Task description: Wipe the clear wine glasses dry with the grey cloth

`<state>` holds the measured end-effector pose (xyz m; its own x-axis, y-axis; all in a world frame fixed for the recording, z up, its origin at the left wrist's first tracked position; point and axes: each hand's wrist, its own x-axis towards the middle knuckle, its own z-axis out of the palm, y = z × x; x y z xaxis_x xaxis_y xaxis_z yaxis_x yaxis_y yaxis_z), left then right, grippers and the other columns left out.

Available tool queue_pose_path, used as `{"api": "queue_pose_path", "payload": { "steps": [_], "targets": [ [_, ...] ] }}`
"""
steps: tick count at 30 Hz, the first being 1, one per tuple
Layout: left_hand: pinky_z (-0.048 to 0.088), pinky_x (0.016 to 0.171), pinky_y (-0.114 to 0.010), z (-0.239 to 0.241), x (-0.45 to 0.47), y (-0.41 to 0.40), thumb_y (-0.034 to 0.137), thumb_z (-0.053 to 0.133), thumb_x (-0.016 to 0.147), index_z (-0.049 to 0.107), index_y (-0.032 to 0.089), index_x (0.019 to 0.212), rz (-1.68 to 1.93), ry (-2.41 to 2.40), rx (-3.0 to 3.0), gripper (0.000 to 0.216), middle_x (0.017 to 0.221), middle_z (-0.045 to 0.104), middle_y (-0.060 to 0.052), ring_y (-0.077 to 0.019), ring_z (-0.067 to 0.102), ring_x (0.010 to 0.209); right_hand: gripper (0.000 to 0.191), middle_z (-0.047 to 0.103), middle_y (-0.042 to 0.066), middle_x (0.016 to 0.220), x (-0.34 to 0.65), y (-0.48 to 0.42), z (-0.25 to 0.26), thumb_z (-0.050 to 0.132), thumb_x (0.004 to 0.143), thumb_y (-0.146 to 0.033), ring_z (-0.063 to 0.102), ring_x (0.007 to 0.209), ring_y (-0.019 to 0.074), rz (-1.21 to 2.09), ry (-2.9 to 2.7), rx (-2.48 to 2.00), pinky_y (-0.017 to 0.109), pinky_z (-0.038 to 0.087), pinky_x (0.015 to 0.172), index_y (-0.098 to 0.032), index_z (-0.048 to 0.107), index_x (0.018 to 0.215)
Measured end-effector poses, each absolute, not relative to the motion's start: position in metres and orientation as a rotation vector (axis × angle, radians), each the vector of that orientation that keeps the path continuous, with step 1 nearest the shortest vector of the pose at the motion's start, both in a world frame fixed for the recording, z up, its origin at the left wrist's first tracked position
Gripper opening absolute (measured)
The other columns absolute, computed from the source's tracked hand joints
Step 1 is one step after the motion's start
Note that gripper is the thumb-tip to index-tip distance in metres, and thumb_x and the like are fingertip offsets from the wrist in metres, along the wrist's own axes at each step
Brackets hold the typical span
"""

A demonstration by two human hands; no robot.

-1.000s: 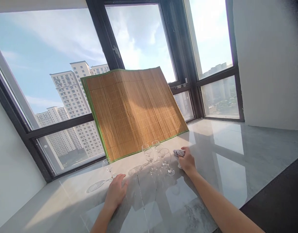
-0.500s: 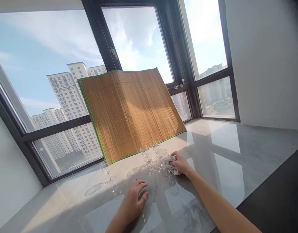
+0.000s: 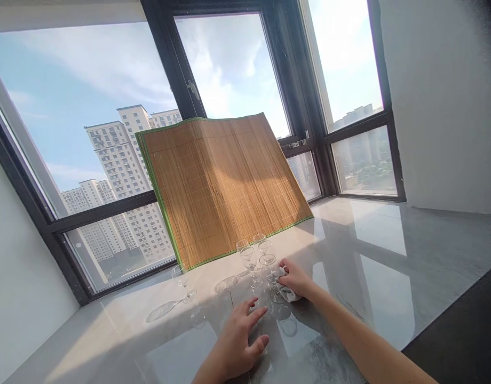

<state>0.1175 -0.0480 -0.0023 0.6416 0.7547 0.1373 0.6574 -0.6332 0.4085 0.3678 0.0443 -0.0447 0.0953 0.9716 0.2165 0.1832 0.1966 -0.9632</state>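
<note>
Several small clear stemmed glasses (image 3: 251,257) stand close together on a glossy grey stone ledge (image 3: 369,266). My right hand (image 3: 294,278) is closed on a crumpled pale cloth (image 3: 286,293) and presses against the nearest glass (image 3: 270,272). My left hand (image 3: 239,344) hovers low over the ledge with fingers spread, just in front of the glasses and holding nothing. One more glass (image 3: 182,280) stands apart to the left.
A bamboo mat (image 3: 219,181) with a green edge leans upright against the black window frame (image 3: 169,64) behind the glasses. A white wall (image 3: 441,106) rises on the right. The ledge's dark front edge (image 3: 465,320) runs at lower right.
My left hand has slid right from beside the lone glass to in front of the cluster. My right hand with the cloth has moved in against the nearest glass.
</note>
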Motion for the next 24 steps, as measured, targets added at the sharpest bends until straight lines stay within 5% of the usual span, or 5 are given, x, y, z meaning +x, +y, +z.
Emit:
{"api": "queue_pose_path", "payload": {
  "steps": [4,13,24],
  "targets": [
    [0.027,0.120,-0.050,-0.004,0.121,-0.049,0.055,0.052,0.089,0.038,0.035,0.150,0.405,1.138,2.529,0.066,0.162,0.024,-0.004,-0.0312,0.029,0.146,0.022,0.056,-0.005,0.063,0.338,0.038,-0.050,0.057,0.057,-0.015,0.051,0.063,0.0139,0.787,-1.394,-1.211,0.023,0.035,0.057,-0.021,0.052,0.078],
    [0.023,0.123,-0.047,-0.015,0.119,-0.042,0.052,0.050,0.092,0.036,0.032,0.151,0.545,1.125,2.415,0.064,0.164,0.019,-0.003,-0.0277,0.025,0.149,0.034,0.057,-0.006,0.066,0.318,0.020,-0.042,0.058,0.055,-0.019,0.051,0.059,0.0124,1.246,-1.415,-0.931,0.022,0.035,0.053,-0.023,0.047,0.087],
    [0.025,0.122,-0.042,-0.032,0.071,0.008,0.046,0.042,0.093,0.042,0.010,0.147,0.754,1.549,2.209,0.065,0.156,0.036,-0.016,-0.0276,0.030,0.146,0.036,0.057,-0.005,0.067,0.346,0.022,-0.035,0.060,0.056,-0.023,0.049,0.057,0.0119,1.182,-1.423,-1.006,0.023,0.035,0.052,-0.023,0.048,0.089]
  ]
}}
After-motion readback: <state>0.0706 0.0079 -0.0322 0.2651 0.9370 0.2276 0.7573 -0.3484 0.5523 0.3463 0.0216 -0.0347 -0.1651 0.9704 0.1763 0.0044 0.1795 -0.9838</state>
